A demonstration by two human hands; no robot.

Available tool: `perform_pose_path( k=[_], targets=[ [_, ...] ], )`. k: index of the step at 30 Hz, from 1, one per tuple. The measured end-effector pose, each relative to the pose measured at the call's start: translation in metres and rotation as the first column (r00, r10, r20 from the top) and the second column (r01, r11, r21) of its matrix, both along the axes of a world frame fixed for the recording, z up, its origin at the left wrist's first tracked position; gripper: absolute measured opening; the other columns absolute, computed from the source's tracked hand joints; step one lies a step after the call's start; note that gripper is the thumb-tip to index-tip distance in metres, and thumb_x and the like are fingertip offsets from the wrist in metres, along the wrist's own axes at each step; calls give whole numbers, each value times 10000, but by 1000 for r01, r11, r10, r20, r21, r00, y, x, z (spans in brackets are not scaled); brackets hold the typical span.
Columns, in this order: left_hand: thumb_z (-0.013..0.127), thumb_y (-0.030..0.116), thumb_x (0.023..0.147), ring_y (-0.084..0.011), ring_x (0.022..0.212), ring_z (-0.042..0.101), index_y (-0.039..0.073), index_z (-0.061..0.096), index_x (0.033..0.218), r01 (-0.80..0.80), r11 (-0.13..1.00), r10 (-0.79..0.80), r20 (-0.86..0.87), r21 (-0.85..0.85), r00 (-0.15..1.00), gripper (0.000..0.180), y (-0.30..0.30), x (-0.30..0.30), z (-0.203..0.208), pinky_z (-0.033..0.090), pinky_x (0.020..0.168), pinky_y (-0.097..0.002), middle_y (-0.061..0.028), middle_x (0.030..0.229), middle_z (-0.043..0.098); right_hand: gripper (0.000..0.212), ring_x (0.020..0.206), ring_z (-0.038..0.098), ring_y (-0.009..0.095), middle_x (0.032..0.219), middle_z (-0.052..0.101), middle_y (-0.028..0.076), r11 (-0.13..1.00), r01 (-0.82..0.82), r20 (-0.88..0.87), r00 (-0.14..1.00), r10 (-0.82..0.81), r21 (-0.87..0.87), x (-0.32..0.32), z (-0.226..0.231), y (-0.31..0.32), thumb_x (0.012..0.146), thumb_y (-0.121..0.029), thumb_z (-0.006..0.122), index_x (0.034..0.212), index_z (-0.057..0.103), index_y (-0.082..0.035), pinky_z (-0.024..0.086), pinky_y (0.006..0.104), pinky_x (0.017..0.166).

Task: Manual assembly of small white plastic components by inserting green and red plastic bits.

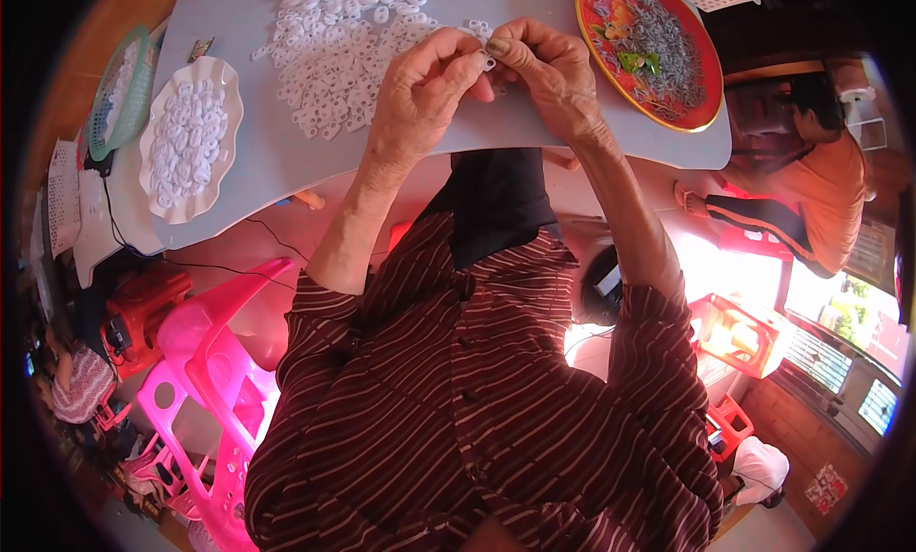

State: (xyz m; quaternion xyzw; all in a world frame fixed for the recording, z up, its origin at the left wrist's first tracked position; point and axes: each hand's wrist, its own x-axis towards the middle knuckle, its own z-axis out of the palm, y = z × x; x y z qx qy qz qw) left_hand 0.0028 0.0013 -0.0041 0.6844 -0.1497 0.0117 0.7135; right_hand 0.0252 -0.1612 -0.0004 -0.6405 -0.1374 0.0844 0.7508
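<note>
Over the near part of the table, my left hand [425, 99] and my right hand [553, 75] meet at the fingertips. Between them shows a small white plastic piece [490, 64] with a dark hole, mostly covered by fingers. My left thumb and fingers pinch it, and my right thumb presses close against it from the other side. Whether the right fingers also hold a tiny part is hidden. Left of and beyond my hands spreads a pile of similar white pieces [334, 75]. Off to the right, a red round tray [708, 84] holds many thin grey metal parts.
A white wavy-edged dish [231, 123] of white oval pieces stands at the left, beside a green basket [95, 137]. Pink plastic chairs [205, 361] are at lower left, a red stool [754, 337] at lower right. A person in orange [821, 189] sits to the right.
</note>
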Motion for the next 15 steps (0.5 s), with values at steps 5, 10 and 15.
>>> perform_pose_path(
  k=[5, 10, 15],
  targets=[
    [555, 128, 888, -41, 612, 488, 13, 570, 883, -137, 984, 121, 134, 110, 983, 117, -3, -9, 0, 400, 580, -190, 7, 660, 561, 190, 594, 496, 47, 665, 583, -6, 991, 64, 109, 993, -51, -114, -7, 3, 7, 860, -174, 644, 831, 620, 12, 429, 205, 554],
    [564, 118, 881, -33, 624, 465, 9, 559, 876, -131, 991, 126, 115, 31, 985, 109, -4, -4, -3, 396, 574, -191, 26, 673, 544, 212, 604, 504, 44, 670, 581, -11, 992, 84, 86, 993, -77, -90, -3, 3, 4, 883, -204, 615, 839, 622, 3, 432, 202, 558],
    [562, 123, 883, -30, 629, 456, 17, 562, 868, -96, 995, 97, 25, -27, 995, 108, 0, -5, -9, 395, 573, -198, 34, 682, 555, 204, 639, 498, 41, 686, 567, -21, 994, 93, 96, 991, -88, -48, -6, 4, 6, 902, -202, 584, 870, 622, -4, 423, 194, 591]
  ],
)
